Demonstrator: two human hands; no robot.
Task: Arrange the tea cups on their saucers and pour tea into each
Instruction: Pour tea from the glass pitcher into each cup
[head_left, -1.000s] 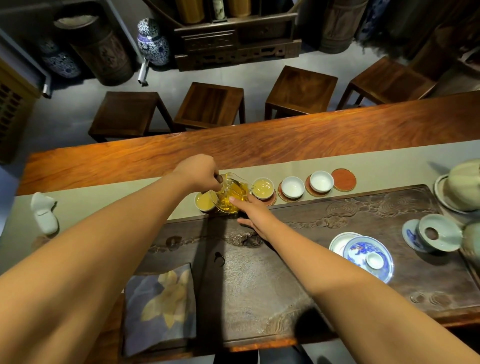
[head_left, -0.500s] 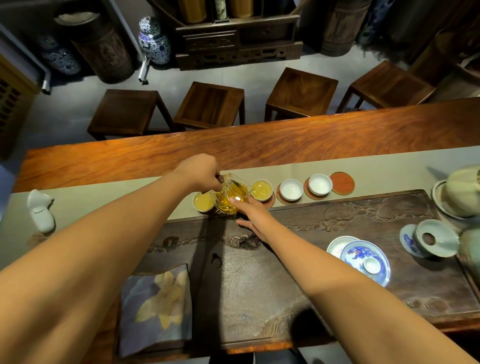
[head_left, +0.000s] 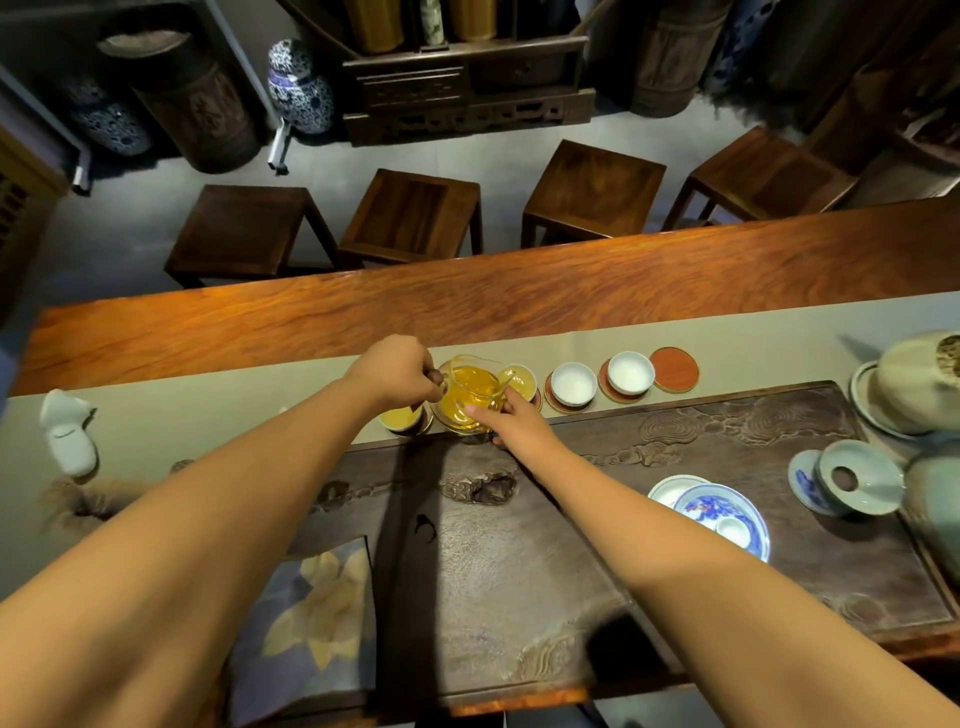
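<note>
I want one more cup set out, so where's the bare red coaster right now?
In the head view, the bare red coaster lies on the grey runner at the right end of the cup row, just right of the second empty white cup.

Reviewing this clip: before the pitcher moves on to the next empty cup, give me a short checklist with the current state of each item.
1. Left hand grips the glass pitcher at its handle: ok.
2. Right hand steadies the pitcher with fingertips: ok.
3. Tea left in pitcher: ok, still plenty.
4. Second cup filled: ok, tea visible.
5. Third cup on its saucer, empty and ready: ok.
6. Bare red saucer has a cup: not ok.
</note>
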